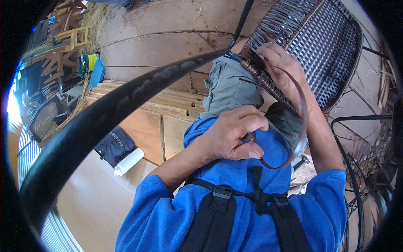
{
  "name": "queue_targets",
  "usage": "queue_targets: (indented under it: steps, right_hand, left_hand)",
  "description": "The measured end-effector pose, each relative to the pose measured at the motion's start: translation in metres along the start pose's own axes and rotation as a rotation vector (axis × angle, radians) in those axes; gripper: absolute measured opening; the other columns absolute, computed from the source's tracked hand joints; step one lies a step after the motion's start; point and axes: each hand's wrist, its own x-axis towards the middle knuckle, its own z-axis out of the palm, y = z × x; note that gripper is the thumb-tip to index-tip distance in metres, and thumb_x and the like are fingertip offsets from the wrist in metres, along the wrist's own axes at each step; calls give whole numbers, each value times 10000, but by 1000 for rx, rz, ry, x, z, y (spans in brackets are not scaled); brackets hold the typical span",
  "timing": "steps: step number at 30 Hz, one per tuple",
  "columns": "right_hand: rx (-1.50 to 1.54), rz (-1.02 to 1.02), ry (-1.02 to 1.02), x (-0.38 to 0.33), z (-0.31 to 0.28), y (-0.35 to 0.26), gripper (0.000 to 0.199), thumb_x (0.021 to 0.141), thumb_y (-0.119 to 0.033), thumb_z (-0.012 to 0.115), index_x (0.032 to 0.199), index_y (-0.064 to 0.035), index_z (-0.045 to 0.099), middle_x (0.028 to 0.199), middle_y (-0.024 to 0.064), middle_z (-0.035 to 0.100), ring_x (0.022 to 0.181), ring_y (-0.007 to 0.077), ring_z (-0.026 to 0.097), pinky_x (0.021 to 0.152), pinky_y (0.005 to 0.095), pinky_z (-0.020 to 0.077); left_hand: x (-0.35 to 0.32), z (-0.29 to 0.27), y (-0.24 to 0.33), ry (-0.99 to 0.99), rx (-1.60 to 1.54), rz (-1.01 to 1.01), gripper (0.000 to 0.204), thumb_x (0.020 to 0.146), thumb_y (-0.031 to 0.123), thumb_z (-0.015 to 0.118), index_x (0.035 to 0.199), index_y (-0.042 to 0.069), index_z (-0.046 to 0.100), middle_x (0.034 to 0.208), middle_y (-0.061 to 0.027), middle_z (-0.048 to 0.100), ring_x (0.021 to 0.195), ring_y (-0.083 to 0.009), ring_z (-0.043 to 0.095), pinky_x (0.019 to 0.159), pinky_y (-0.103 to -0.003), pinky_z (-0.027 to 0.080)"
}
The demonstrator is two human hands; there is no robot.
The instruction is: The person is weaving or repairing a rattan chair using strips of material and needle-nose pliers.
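My left hand (237, 132) is closed in front of my blue shirt, with thumb and fingers pinching a thin, flat brown weaving strip (303, 113). The strip bends in a wide loop from there up to my right hand (282, 67). That hand is closed at the bound edge of a dark brown woven chair panel (325, 50), fingers curled at the weave and the strip passing beside them. Their tips are partly hidden. Loose strand ends stick out along the panel's near edge, which rests over my legs in grey-green trousers (231, 90).
A thick black tube (105, 113) crosses from lower left to top centre. Below it, a dark pouch (115, 146) and a white bottle (129, 161) lie on a wooden surface. Black metal frame pieces (354, 180) stand at right. Wooden frames (71, 40) are piled at far left.
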Motion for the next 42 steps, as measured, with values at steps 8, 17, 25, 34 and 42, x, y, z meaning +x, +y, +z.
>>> queue_targets:
  steps: [8,17,25,34,42]
  right_hand:
    - [-61,14,-26,-23,-8,-6,328,788,25,540,1101,-70,549,1091,132,571,895,352,606,715,381,532]
    - [5,134,-142,-40,-6,-24,258,825,4,575,1076,-55,569,1090,136,582,947,332,610,762,353,526]
    - [8,63,-96,-7,7,3,271,814,-43,489,1081,-33,534,988,202,586,857,346,614,690,387,513]
    - [-160,-91,-357,59,6,36,163,938,-134,439,1038,-57,541,676,137,560,590,293,559,618,406,456]
    - [-253,-5,-356,42,12,36,177,920,-161,468,1030,-48,547,859,193,601,871,374,578,763,441,444]
  left_hand:
    - [-9,-1,7,-6,-44,-86,622,833,622,511,1002,28,584,918,-162,597,811,-304,609,689,-350,495]
    - [-10,-1,11,-26,-59,-115,608,833,608,524,1008,30,589,933,-167,594,816,-316,612,689,-350,496]
    - [-8,-4,7,-36,-108,-61,813,769,761,426,1051,14,581,978,-178,577,830,-294,602,706,-357,486]
    - [-8,-7,11,121,-113,-224,286,825,263,679,980,39,591,921,-109,589,705,-207,582,643,-299,478]
    - [-4,-9,12,188,-195,-226,288,912,300,554,949,21,615,881,-132,604,698,-196,575,629,-296,454]
